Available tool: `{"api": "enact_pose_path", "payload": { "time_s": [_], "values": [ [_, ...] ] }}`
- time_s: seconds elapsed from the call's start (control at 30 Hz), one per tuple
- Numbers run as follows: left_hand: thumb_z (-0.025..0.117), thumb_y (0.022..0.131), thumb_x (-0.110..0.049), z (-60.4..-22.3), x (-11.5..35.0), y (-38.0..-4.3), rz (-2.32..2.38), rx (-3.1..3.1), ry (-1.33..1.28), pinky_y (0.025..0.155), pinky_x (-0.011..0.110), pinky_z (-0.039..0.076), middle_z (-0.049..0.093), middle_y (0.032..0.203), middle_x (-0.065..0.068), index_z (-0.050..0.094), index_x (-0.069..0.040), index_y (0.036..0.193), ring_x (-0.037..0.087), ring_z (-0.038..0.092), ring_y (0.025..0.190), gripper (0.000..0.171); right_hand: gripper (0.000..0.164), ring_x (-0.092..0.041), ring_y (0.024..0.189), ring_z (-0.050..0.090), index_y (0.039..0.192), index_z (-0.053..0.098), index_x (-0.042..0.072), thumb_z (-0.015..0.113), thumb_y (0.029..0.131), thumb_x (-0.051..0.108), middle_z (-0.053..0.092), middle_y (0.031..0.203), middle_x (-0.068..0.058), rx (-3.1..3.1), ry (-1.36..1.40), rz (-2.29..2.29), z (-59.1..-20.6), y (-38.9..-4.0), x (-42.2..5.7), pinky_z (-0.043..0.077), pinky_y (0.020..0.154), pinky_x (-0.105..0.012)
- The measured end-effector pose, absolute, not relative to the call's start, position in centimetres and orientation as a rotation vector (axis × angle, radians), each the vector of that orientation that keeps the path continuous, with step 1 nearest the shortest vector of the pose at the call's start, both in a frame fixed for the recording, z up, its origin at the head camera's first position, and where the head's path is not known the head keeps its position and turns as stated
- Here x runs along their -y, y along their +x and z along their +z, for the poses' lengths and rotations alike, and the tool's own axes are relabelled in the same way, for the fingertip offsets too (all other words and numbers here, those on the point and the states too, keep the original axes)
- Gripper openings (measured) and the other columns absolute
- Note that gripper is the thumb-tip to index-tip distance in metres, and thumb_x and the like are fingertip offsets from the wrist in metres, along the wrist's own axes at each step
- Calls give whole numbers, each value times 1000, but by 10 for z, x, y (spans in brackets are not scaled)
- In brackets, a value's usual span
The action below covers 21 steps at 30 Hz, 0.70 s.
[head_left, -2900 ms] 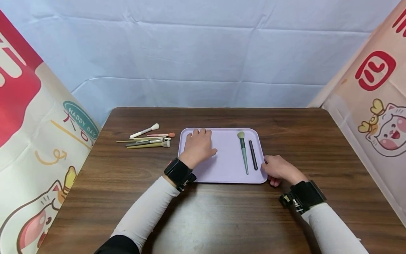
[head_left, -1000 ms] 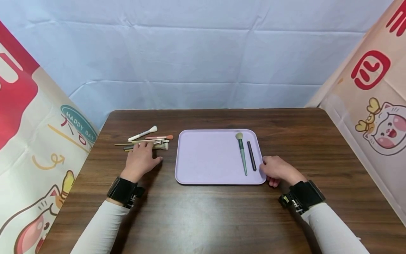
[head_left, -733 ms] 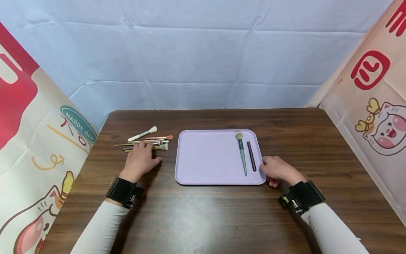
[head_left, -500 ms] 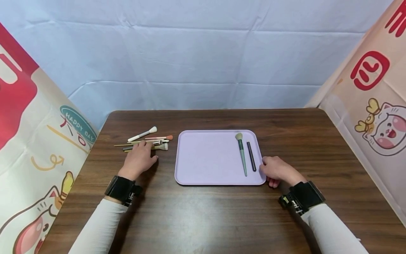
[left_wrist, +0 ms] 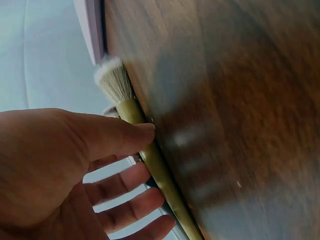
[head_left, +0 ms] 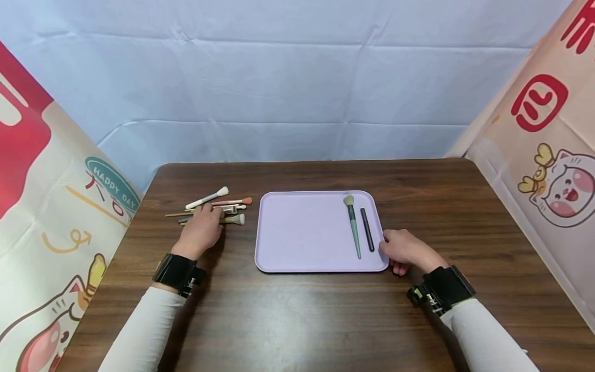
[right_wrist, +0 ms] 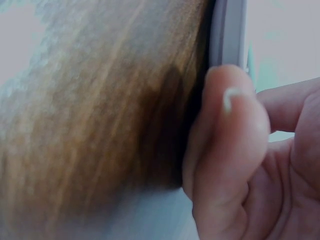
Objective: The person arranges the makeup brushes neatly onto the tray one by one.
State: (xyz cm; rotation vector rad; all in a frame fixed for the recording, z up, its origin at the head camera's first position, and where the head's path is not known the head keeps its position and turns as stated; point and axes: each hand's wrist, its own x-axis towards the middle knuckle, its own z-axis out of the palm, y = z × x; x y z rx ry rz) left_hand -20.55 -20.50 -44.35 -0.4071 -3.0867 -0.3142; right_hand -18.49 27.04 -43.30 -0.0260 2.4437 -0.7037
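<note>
At the left of the table, my left hand (head_left: 200,231) pinches an olive-handled makeup brush (left_wrist: 159,170) with pale bristles. In the left wrist view the thumb lies on its near side, with the fingers on the far side. Other brushes lie close behind it, among them a white brush (head_left: 204,198) and a pink brush (head_left: 240,201); the hand partly covers the pile. My right hand (head_left: 405,249) holds the right rim of the lilac tray (head_left: 302,232), its fingers curled at the edge in the right wrist view. A green brush (head_left: 353,230) and a slim black brush (head_left: 367,230) lie in the tray.
The brown wooden table (head_left: 297,320) reaches back to a pale blue cloth (head_left: 279,77). Printed cloths hang along the left and right sides. Between the brush pile and the tray runs a narrow strip of table.
My left hand has moved left from above the tray to the brush pile, and its thumb has drawn in to the olive brush. My right hand has stayed at the tray's rim.
</note>
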Motion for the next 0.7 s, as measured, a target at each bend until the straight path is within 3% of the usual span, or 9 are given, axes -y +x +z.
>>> {"api": "enact_pose_path", "payload": {
  "time_s": [0.23,0.53,0.7],
  "values": [
    [59,97,2,-444,208,-209,-265,3052,-497,98,56,46,62,118,27,65,5,108,45,56,115,13,17,-18,47,62,103,53,-4,43,100,9,60,70,-13,-2443,-27,-718,-433,-185,-271,54,46,-31],
    [69,93,-3,-443,212,-216,-350,3177,-487,94,53,49,61,129,19,65,-5,106,37,55,122,14,17,-18,47,62,101,53,-3,42,99,9,60,68,-13,-2441,-21,-730,-435,-185,-272,54,45,-31],
    [74,90,-2,-443,215,-215,-369,3142,-578,88,49,51,64,117,15,64,-8,96,34,59,113,13,18,-18,47,62,103,53,-4,42,99,10,60,69,-13,-2438,-10,-734,-436,-186,-272,54,46,-31]
  ]
}}
